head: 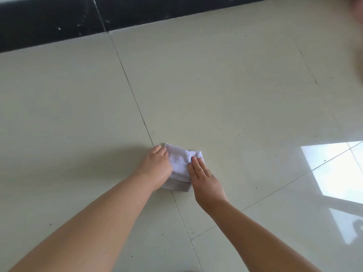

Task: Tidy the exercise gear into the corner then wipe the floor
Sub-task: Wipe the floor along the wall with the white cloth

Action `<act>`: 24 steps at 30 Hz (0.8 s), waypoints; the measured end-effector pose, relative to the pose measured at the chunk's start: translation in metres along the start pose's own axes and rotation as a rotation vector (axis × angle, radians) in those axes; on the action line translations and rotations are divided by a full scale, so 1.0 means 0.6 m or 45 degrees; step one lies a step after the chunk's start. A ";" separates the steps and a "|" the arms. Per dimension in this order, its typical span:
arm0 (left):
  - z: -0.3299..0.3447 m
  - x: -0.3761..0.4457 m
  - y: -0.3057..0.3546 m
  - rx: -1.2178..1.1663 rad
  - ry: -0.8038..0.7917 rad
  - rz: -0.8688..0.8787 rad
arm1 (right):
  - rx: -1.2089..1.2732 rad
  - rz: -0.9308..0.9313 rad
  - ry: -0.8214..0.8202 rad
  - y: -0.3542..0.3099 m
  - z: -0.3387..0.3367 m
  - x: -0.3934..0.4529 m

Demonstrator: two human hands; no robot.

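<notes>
Head view, nearest: I see my left hand [157, 166] and right hand [204, 179] on a folded white cloth [179, 163].
Fingers: left curled over the cloth's edge; right flat, pressing down.
Cloth: lying on the floor [235, 95], across a tile seam.
Progress: I judge wiping underway; specks remain farther out.
Far: dark skirting [49, 20]; no exercise gear visible, so I cannot confirm the tidying.

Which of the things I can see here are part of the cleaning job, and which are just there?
Part of the job:
- folded white cloth, pressed flat on the floor
- left hand and right hand, both on the cloth
- pale tiled floor, speckled with small dark specks

Just there:
- black strip along the wall
- bright window reflection

No exercise gear shows.
</notes>
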State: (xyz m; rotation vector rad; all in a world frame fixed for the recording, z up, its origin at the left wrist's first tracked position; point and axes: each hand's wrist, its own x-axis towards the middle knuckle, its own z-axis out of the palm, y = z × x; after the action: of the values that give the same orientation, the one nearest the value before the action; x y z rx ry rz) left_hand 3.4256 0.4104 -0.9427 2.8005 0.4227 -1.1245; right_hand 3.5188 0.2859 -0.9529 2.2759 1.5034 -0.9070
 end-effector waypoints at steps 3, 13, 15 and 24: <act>0.018 0.011 -0.009 -0.021 0.246 -0.074 | 0.031 -0.077 0.053 0.022 -0.046 0.058; -0.122 0.152 0.014 -0.126 0.310 -0.262 | 0.020 0.064 0.166 0.166 -0.143 0.164; -0.127 0.166 0.055 -0.167 0.296 -0.227 | 0.066 0.136 0.176 0.198 -0.118 0.132; -0.026 0.046 0.174 -0.183 0.095 0.133 | 0.215 0.157 0.217 0.167 0.064 -0.053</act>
State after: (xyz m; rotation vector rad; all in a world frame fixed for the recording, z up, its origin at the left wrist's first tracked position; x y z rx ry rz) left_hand 3.4853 0.3198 -0.9521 2.7107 0.3443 -0.9329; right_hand 3.5865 0.1994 -0.9741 2.5942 1.3790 -0.8540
